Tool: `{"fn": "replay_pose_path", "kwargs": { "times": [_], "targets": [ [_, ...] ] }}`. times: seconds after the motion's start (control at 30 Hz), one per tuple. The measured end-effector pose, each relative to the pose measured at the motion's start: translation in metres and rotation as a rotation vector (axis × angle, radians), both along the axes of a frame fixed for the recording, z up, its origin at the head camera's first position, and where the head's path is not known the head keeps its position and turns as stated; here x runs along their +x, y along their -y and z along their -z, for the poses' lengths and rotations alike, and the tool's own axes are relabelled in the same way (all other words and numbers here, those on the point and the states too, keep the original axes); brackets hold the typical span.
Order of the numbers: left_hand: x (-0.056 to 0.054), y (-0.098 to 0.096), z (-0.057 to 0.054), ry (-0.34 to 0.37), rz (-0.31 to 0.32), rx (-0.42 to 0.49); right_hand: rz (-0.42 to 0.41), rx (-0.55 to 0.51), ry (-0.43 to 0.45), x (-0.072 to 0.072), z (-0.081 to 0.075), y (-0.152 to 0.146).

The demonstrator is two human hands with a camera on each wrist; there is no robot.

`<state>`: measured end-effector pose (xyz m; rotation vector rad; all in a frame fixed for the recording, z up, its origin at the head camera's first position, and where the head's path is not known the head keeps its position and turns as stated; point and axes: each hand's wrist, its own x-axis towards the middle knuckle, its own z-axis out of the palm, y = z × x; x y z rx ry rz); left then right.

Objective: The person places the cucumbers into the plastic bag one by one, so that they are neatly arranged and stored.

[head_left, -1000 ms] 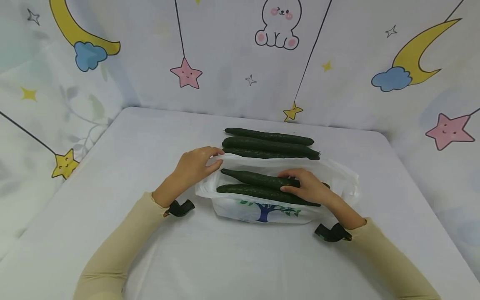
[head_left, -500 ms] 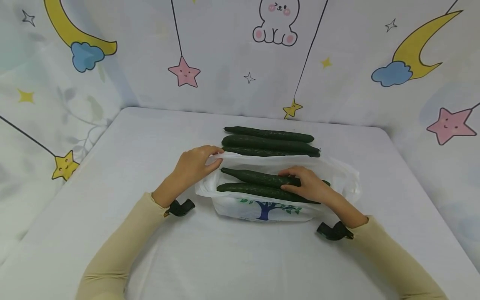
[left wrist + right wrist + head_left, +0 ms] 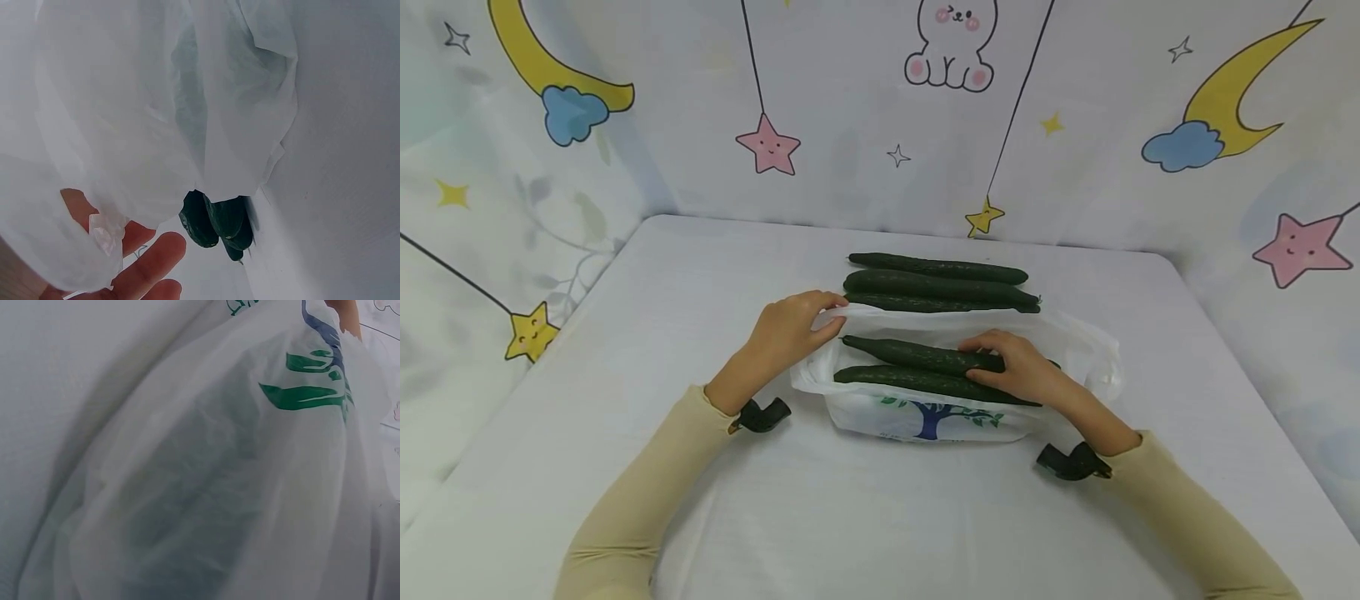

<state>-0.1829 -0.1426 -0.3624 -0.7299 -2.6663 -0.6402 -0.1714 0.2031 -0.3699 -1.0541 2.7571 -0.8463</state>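
Note:
A white plastic bag (image 3: 857,417) with a printed tree lies on its side, its mouth facing up. Inside it two long dark green cucumbers (image 3: 895,379) show, one behind the other. My right hand (image 3: 1018,367) reaches into the bag, thumb and fingers gripping the rear cucumber (image 3: 917,356). At the bag's left corner, my left hand (image 3: 790,329) holds the rim between thumb and fingers; the left wrist view shows crumpled film by the fingers (image 3: 150,265). In the right wrist view the bag film covers the right hand's fingers.
Behind the bag, several more cucumbers (image 3: 936,286) lie side by side on the white-covered table (image 3: 865,525). A patterned cloth backdrop (image 3: 850,100) rises at the table's far edge. Dark wrist-worn devices (image 3: 763,415) sit below both wrists.
My right hand has shifted very slightly to the right along the cucumber. My left hand stays at the bag's rim. The head view has tilted a little.

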Motion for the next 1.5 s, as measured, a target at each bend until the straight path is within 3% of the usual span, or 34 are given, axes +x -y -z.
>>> {"fn": "replay_pose_path", "kwargs": {
  "times": [0.47,0.8,1.5],
  "targets": [
    [0.001,0.001,0.001,-0.003,-0.010,-0.002,-0.024,-0.040,-0.002,0.001,-0.014,0.007],
    [0.001,0.001,0.003,-0.008,0.000,0.001,-0.026,-0.006,0.038,-0.001,-0.030,0.023],
    [0.001,-0.001,0.001,-0.028,0.014,0.001,-0.050,-0.025,0.018,-0.022,-0.060,0.029]
  ]
}}
